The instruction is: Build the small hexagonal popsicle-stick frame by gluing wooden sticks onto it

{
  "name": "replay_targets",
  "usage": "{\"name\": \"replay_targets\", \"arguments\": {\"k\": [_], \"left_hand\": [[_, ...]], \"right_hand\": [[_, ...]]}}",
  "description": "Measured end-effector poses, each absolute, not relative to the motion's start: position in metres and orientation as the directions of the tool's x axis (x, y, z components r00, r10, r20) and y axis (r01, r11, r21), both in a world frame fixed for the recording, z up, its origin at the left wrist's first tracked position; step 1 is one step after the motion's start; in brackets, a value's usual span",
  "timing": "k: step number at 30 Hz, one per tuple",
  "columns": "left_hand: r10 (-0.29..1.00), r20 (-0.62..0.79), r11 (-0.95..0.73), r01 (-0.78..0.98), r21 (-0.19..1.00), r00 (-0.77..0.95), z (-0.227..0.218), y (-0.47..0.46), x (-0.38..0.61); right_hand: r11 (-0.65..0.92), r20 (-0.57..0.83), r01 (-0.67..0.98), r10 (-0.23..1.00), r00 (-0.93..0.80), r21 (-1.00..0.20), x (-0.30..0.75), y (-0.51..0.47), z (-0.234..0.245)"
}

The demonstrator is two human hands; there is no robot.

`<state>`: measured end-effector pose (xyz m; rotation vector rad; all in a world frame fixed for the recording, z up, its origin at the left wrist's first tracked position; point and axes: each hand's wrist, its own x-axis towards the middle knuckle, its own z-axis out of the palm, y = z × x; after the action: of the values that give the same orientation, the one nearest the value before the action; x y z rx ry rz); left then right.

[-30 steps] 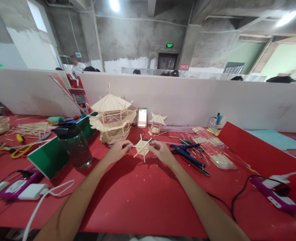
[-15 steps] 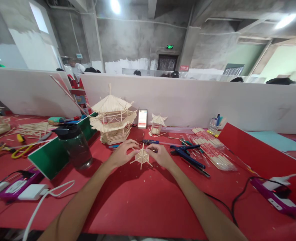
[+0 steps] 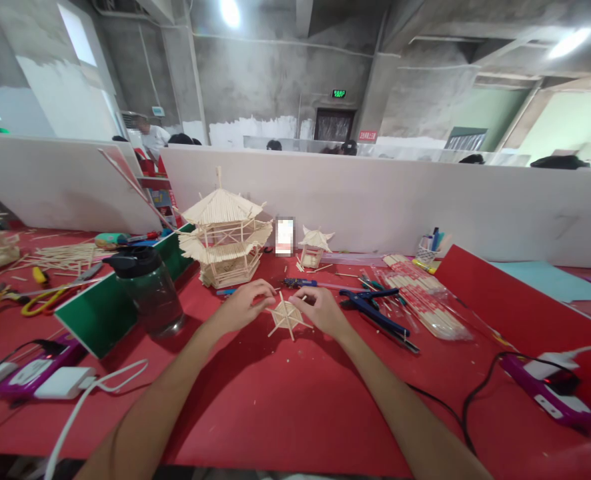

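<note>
A small six-spoked frame of thin wooden sticks [image 3: 287, 316], like a spider web, sits low over the red table in front of me. My right hand [image 3: 321, 311] pinches its upper right spoke between thumb and forefinger. At its upper left is my left hand [image 3: 245, 305], fingers curved, thumb and forefinger slightly apart; whether the thumb touches a spoke I cannot tell. Behind my left hand stands a two-tiered wooden-stick pavilion model [image 3: 223, 237]. A smaller pavilion model [image 3: 316, 248] is beyond the right hand.
A dark water bottle [image 3: 150, 293] stands left, against a green board [image 3: 100, 320]. Blue cutters [image 3: 378, 312] and packs of sticks [image 3: 428, 297] lie right. A lit phone [image 3: 285, 237] leans at the back. Purple power strips [image 3: 550, 393] and cables flank both sides.
The stick frame has turned counterclockwise, its near spoke swinging to the right. My left fingers have drawn slightly left, off the frame's top; my right hand keeps nearly the same place.
</note>
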<state>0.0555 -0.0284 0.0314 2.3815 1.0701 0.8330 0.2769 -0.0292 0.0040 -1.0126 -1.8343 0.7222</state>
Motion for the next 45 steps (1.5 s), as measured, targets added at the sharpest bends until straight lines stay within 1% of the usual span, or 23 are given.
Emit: {"name": "replay_targets", "arguments": {"k": [4, 7, 9, 11, 13, 15, 16, 18, 20, 23, 25, 32, 36, 39, 42, 45], "left_hand": [[0.842, 0.396, -0.532, 0.439, 0.724, 0.366, 0.031, -0.02, 0.05], [0.897, 0.398, -0.438, 0.277, 0.855, 0.191, 0.028, -0.012, 0.045], [0.926, 0.372, -0.377, 0.165, 0.911, 0.06, 0.025, -0.006, 0.04], [0.935, 0.346, -0.339, 0.088, 0.937, -0.075, 0.023, -0.001, 0.036], [0.922, 0.334, -0.331, 0.046, 0.942, -0.196, 0.022, 0.002, 0.032], [0.898, 0.345, -0.35, 0.034, 0.936, -0.274, 0.023, 0.003, 0.027], [0.89, 0.36, -0.362, 0.046, 0.931, -0.281, 0.024, 0.003, 0.025], [0.892, 0.394, -0.379, 0.108, 0.919, -0.221, 0.026, 0.001, 0.023], [0.911, 0.404, -0.381, 0.21, 0.9, -0.079, 0.029, -0.003, 0.026], [0.924, 0.334, -0.381, 0.383, 0.842, 0.184, 0.029, -0.01, 0.036], [0.918, 0.267, -0.378, 0.446, 0.811, 0.292, 0.027, -0.015, 0.046], [0.884, 0.122, -0.34, 0.441, 0.83, 0.452, 0.021, -0.02, 0.055], [0.805, 0.017, -0.363, 0.469, 0.805, 0.594, 0.025, -0.022, 0.049], [0.747, -0.009, -0.402, 0.463, 0.79, 0.665, 0.029, -0.025, 0.048], [0.768, -0.008, -0.388, 0.475, 0.79, 0.641, 0.029, -0.026, 0.052], [0.821, 0.042, -0.361, 0.461, 0.811, 0.57, 0.027, -0.026, 0.055]], "right_hand": [[0.488, 0.413, 0.336, 0.869, -0.274, -0.805, 0.278, -0.028, 0.003], [0.493, 0.414, 0.33, 0.865, -0.283, -0.805, 0.278, -0.028, 0.003], [0.496, 0.418, 0.33, 0.864, -0.281, -0.803, 0.278, -0.028, 0.002], [0.496, 0.419, 0.334, 0.864, -0.278, -0.802, 0.279, -0.027, 0.001], [0.497, 0.421, 0.333, 0.864, -0.276, -0.801, 0.28, -0.025, 0.0], [0.499, 0.425, 0.334, 0.863, -0.272, -0.8, 0.281, -0.023, -0.001], [0.498, 0.426, 0.336, 0.864, -0.268, -0.8, 0.281, -0.023, -0.001], [0.496, 0.426, 0.334, 0.866, -0.264, -0.801, 0.282, -0.022, -0.002], [0.489, 0.419, 0.326, 0.869, -0.264, -0.809, 0.282, -0.022, -0.001], [0.478, 0.406, 0.327, 0.874, -0.267, -0.815, 0.281, -0.023, 0.0], [0.483, 0.407, 0.339, 0.872, -0.271, -0.807, 0.28, -0.024, 0.0], [0.529, 0.442, 0.349, 0.845, -0.301, -0.774, 0.278, -0.028, 0.002], [0.568, 0.457, 0.36, 0.817, -0.351, -0.74, 0.277, -0.031, 0.003], [0.613, 0.498, 0.369, 0.787, -0.364, -0.698, 0.277, -0.032, 0.003], [0.649, 0.536, 0.361, 0.759, -0.37, -0.67, 0.276, -0.032, 0.002], [0.664, 0.554, 0.356, 0.747, -0.368, -0.658, 0.275, -0.034, 0.003]]}}
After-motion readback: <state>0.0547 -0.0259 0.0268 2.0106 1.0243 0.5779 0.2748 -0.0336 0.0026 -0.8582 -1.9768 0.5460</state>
